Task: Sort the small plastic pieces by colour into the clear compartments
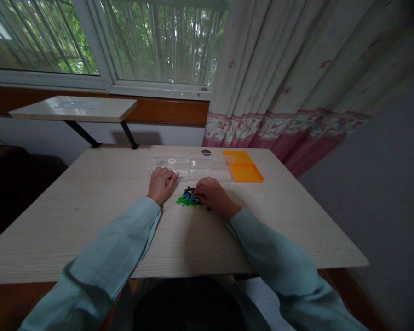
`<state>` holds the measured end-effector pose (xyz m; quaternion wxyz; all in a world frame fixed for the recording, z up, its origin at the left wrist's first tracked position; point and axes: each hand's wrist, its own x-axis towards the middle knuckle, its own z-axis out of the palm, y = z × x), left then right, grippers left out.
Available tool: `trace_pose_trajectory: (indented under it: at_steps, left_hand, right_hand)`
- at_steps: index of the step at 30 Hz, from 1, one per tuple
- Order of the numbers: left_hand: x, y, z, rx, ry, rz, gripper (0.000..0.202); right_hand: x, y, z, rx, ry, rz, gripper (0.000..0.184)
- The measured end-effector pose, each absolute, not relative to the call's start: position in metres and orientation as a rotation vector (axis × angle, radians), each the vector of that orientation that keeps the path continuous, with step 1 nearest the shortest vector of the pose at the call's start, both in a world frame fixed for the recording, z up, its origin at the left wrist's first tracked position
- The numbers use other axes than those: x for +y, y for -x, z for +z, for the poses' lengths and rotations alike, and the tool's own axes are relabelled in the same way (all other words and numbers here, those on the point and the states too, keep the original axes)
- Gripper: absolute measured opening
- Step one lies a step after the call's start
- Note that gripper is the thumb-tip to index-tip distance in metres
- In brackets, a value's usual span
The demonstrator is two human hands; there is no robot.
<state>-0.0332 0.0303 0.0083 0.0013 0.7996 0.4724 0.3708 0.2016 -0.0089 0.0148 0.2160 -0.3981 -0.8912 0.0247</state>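
Here, right hand point(212, 194) fingers narrowed at small multicoloured pieces point(186, 199), left hand point(163, 183) curled near clear rectangular tray point(210, 171); grips unclear.

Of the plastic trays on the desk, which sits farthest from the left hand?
The orange tray, on the right; it is opaque, while the clear tray is see-through and reaches close to the left hand.
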Motion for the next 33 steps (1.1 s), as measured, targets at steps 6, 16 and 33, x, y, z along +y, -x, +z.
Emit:
trace_pose_trajectory:
  at_steps: [6, 16, 33]
  left_hand:
    - [0.0295, 0.0335, 0.0082, 1.459, -2.477, 1.19, 0.039]
    - [0.0329, 0.0362, 0.0032, 1.591, -2.444, 1.247, 0.033]
    - [0.0337, 0.0379, 0.0057, 1.776, -2.402, 1.271, 0.027]
  right_hand:
    - [-0.0068, -0.2018, 0.0143, -2.424, 1.087, 0.097, 0.008]
    - [-0.0056, -0.2016, 0.012, -2.233, 1.19, 0.042, 0.013]
    - [-0.0043, -0.2011, 0.008, -2.076, 1.2, 0.126, 0.019]
